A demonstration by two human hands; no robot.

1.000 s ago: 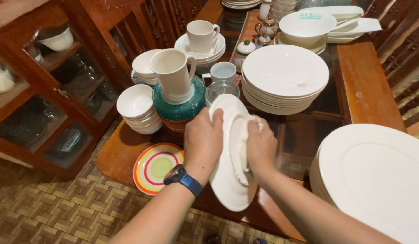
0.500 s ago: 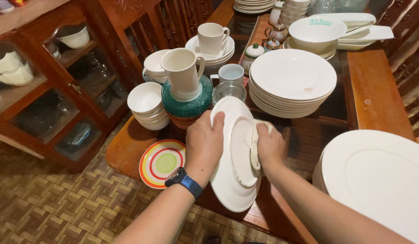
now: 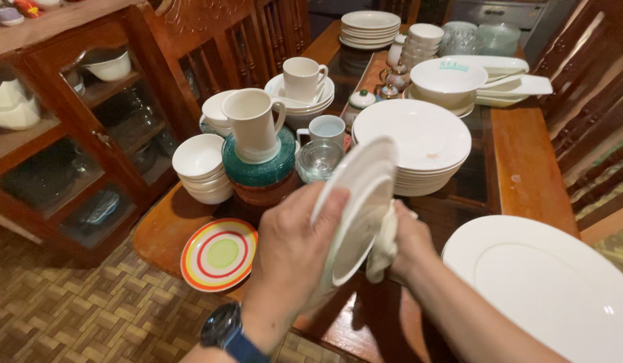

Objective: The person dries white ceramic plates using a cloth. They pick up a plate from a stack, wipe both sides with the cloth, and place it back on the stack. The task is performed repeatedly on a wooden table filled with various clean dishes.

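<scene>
Here, a white plate [image 3: 357, 208] is held on edge above the near rim of the wooden table [image 3: 533, 144]; it is gripped by the left hand [image 3: 291, 259], fingers curled over its rim, a dark watch [image 3: 224, 329] worn at the wrist; a pale cloth [image 3: 385, 245] is pressed to the plate's face by the right hand [image 3: 412, 245], closed around it; wiping appears to be the step in hand, and the next move is judged to call for the plate being turned so the unwiped part is met; left of the plate a striped plate [image 3: 218, 254] lies flat; beyond it a stack of white plates [image 3: 412, 144] and a teal stack bearing a jug [image 3: 252, 124] are seen.
</scene>
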